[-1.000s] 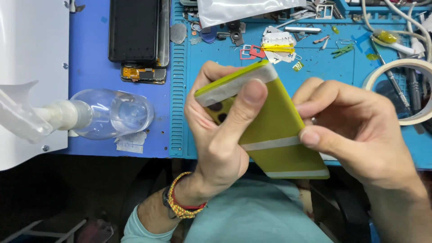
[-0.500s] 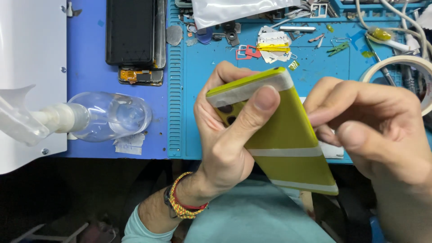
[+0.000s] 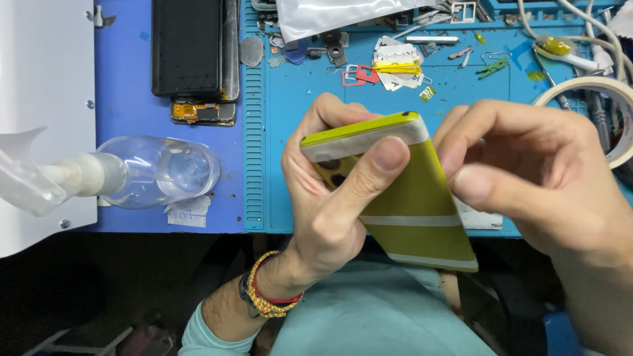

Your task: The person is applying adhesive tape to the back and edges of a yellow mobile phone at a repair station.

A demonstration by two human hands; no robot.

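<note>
Above the blue mat (image 3: 297, 99), the yellow-green phone (image 3: 422, 211) sits tilted, clamped in the left hand (image 3: 330, 198), thumb across its taped top. The right hand (image 3: 527, 178) pinches its upper right edge, seemingly at the tape (image 3: 362, 140).

A silvery plastic bag (image 3: 343, 16) lies at the top edge of the teal mat, its lower edge crumpled; a black phone screen (image 3: 187, 46), dark and rectangular, lies face up on the blue mat at upper left, with an orange flex strip (image 3: 198, 111) showing just below it; a small torn white label (image 3: 188, 212) lies flat beneath the clear spray bottle (image 3: 151, 173) at left.
</note>
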